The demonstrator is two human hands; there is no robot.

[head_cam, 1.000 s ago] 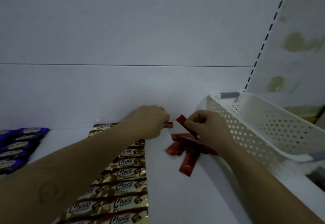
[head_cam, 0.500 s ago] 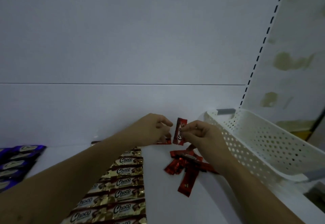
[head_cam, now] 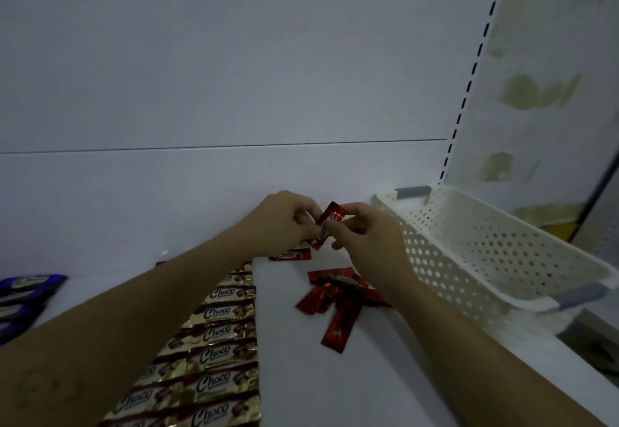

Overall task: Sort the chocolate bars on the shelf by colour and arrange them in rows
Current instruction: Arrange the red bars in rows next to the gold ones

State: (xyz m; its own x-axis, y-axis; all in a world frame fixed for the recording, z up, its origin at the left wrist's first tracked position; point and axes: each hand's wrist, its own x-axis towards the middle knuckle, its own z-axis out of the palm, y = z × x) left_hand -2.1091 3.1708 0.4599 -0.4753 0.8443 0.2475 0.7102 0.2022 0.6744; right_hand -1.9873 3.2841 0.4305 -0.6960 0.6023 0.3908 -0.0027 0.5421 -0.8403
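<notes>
The left hand (head_cam: 284, 222) and right hand (head_cam: 368, 245) meet above the back of the shelf (head_cam: 301, 386). Both pinch one held red bar (head_cam: 327, 224). The fingers (head_cam: 348, 208) of each hand are curled narrowly onto the wrapper, the right hand's at the upper end and the left hand's on the lower half. The held red bar is clear of the shelf and stands steeply. Its long axis runs from upper right to lower left, with the upper end tipped toward the white basket (head_cam: 502, 259).

Just below, a flat red bar (head_cam: 289, 255) lies on the shelf with its long axis left to right, partly hidden by the left hand. A loose red pile (head_cam: 338, 296) lies beside the right wrist, its bars crossing at mixed angles. One bar in it points toward the viewer. The gold rows (head_cam: 221, 343) lie left of the pile. Each gold bar's long axis runs left to right, and the bars are ranked front to back. Purple bars (head_cam: 23, 289) lie at the far left edge.
</notes>
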